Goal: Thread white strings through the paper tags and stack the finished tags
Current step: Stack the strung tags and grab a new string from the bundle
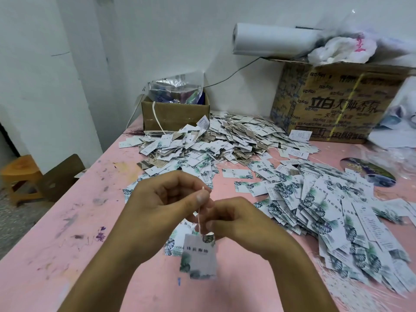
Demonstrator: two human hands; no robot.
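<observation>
String (199, 213) runs almost upright between the two hands, above the pink table (67, 221). The left hand (166, 199) pinches its upper end between thumb and forefinger, the other fingers curled in. The right hand (238, 221), just below and beside it, has its fingers curled and closed on the lower part of the string, right above the paper tag (199, 255), which hangs from it, blurred. A near heap (326, 210) of loose tags lies to the right; a far heap (220, 138) spreads farther back — between a small cardboard box (175, 115) and a large printed box (333, 104).
</observation>
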